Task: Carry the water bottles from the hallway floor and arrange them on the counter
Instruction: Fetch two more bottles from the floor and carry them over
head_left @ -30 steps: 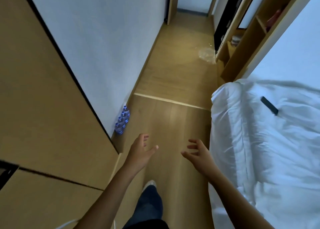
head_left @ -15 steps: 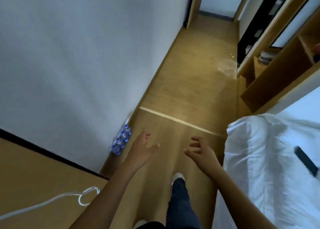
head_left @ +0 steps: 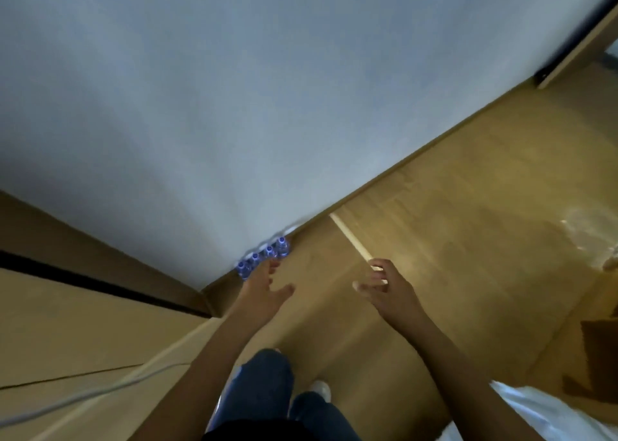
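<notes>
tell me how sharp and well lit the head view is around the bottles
Head view: dim and motion-blurred; the water bottles by the wall are smeared blue blobs, and both the left hand and the right hand look soft; wide-angle lens tilts the floor.

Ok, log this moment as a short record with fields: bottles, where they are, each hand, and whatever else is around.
bottles: a row of small water bottles with blue caps, upright
location: on the wooden floor, against the foot of the white wall
left hand: open, reaching toward the row, holding nothing; contact unclear
right hand: open, fingers spread, above the floor, empty
nearby: white cable at lower left; white bedding at lower right
progress: no bottle lifted yet
</notes>
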`<act>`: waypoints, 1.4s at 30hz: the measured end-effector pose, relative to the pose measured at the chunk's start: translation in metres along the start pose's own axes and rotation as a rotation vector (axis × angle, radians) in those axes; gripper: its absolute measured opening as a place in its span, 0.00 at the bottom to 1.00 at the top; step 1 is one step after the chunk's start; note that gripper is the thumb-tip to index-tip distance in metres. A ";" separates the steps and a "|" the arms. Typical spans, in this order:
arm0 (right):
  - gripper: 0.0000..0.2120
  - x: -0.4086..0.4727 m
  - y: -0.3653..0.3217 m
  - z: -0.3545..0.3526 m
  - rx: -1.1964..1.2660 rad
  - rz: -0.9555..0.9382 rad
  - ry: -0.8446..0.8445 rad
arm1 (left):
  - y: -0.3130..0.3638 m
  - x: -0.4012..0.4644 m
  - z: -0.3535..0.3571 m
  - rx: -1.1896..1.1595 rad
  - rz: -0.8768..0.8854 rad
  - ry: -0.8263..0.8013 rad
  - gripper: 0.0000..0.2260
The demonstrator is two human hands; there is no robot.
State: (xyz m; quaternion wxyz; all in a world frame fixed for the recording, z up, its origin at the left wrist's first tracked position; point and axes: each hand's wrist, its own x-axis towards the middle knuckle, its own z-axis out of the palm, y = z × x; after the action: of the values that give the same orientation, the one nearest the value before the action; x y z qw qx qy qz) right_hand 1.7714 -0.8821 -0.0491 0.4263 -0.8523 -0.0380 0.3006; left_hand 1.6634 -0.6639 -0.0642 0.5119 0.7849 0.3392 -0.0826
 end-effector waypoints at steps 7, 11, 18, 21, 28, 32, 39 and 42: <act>0.25 0.096 -0.045 0.009 -0.121 -0.089 -0.190 | -0.001 0.066 -0.006 -0.008 -0.121 0.139 0.23; 0.25 0.135 -0.066 0.011 -0.154 -0.100 -0.265 | 0.007 0.108 -0.008 -0.030 -0.179 0.172 0.22; 0.26 0.204 -0.082 0.002 -0.262 -0.124 -0.381 | 0.005 0.162 -0.003 -0.114 -0.278 0.319 0.23; 0.25 0.238 -0.076 0.011 -0.319 -0.133 -0.445 | -0.011 0.179 0.013 -0.134 -0.314 0.378 0.24; 0.27 0.308 -0.026 0.040 -0.408 -0.171 -0.591 | -0.071 0.206 0.083 -0.221 -0.465 0.439 0.24; 0.23 0.343 0.009 0.060 -0.422 -0.242 -0.563 | -0.103 0.225 0.119 -0.295 -0.484 0.495 0.24; 0.20 0.386 0.066 0.104 -0.430 -0.295 -0.525 | -0.151 0.256 0.159 -0.325 -0.456 0.517 0.21; 0.20 0.405 0.092 0.128 -0.421 -0.285 -0.525 | -0.180 0.277 0.166 -0.302 -0.451 0.511 0.21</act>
State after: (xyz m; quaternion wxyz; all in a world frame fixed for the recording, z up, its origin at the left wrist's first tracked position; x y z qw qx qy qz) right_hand 2.0151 -0.7204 -0.3707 0.2547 -0.8013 -0.3255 0.4325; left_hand 1.7978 -0.6388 -0.4079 0.4895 0.6013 0.6290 0.0562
